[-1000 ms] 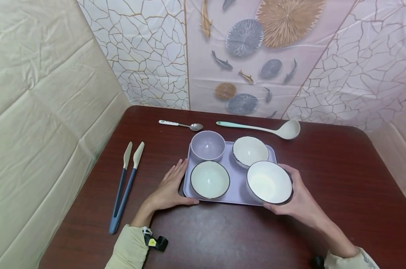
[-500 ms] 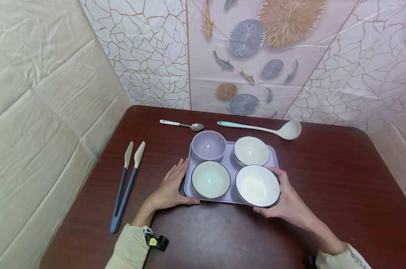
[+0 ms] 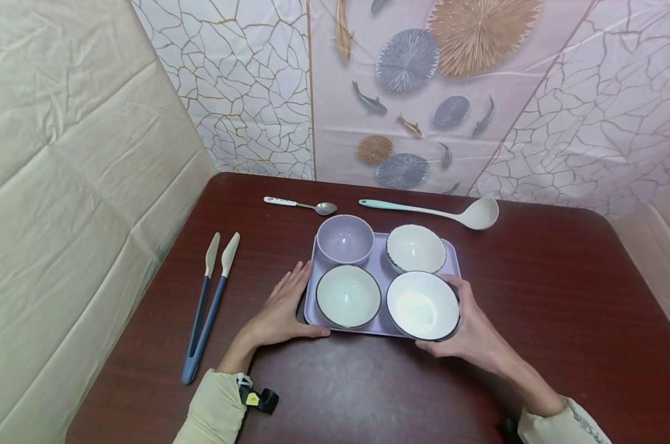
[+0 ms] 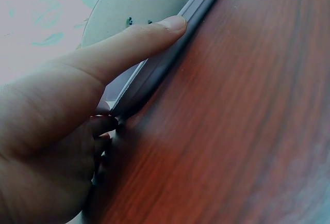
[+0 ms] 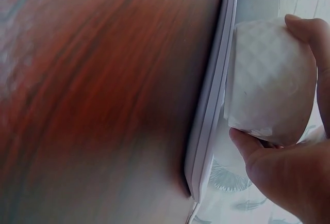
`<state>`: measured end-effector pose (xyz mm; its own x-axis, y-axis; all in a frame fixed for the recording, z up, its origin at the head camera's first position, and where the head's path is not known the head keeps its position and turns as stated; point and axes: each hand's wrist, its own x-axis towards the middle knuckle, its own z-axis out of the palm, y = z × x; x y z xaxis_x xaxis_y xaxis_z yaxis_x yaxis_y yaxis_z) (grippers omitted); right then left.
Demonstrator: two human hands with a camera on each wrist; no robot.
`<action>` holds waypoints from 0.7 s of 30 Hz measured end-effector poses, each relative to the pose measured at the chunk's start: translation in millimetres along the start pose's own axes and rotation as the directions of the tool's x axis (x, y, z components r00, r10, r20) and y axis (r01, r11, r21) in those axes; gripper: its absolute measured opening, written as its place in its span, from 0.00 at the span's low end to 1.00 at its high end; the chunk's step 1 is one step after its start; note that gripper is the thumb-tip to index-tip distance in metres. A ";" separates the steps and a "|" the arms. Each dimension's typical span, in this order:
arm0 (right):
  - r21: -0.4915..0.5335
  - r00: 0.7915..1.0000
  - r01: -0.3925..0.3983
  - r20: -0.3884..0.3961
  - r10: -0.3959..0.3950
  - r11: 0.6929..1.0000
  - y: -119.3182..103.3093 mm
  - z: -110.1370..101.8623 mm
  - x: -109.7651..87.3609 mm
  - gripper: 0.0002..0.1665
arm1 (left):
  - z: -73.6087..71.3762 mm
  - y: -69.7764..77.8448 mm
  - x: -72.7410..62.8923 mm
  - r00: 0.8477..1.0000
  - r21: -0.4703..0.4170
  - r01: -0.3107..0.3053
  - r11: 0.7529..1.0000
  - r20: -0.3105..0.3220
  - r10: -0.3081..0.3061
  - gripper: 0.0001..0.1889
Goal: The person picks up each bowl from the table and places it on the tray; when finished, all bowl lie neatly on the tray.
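Observation:
My right hand grips a white, dark-rimmed bowl over the front right of a lilac tray. In the right wrist view this bowl shows a quilted outer wall, its foot close at the tray. My left hand is spread round the tray's front left corner, with the thumb along the front edge. A pale, dark-rimmed bowl stands on the tray beside it. Behind are a lilac bowl at left and a white wavy-rimmed bowl at right.
Blue-handled tongs lie on the table at the left. A teaspoon and a mint-handled ladle lie behind the tray. Patterned cloth hangs at the back, with a pale cloth on the left.
The right hand has moved the white dark-rimmed bowl leftward, to beside the pale bowl; it has hardly moved in the last half second. The left hand stays at the tray's corner.

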<state>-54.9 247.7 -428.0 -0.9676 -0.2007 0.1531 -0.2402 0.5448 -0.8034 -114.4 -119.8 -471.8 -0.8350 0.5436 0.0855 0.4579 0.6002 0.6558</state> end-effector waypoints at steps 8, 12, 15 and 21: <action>0.035 1.000 -0.008 0.009 0.008 0.999 1.4 1.5 -0.9 0.72 | -0.2 0.0 -1.7 1.000 0.005 -0.002 1.000 0.000 0.002 0.67; 0.038 1.000 -0.004 0.009 0.003 0.999 2.3 1.7 0.3 0.72 | -1.0 0.0 -2.4 1.000 0.004 -0.003 1.000 -0.003 0.003 0.67; 0.046 1.000 -0.004 0.016 0.003 0.999 3.2 1.7 1.7 0.72 | -1.4 0.0 -2.8 1.000 0.002 -0.003 1.000 -0.004 0.003 0.67; 0.040 0.999 -0.006 0.041 0.005 0.999 6.3 1.4 4.8 0.72 | -0.6 0.1 -2.9 1.000 -0.001 -0.003 1.000 -0.004 0.003 0.67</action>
<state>-60.9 249.0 -433.2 -0.9648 -0.2310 0.1259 -0.2307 0.5133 -0.8266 -112.1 -121.7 -471.6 -0.8349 0.5428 0.0908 0.4602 0.5982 0.6560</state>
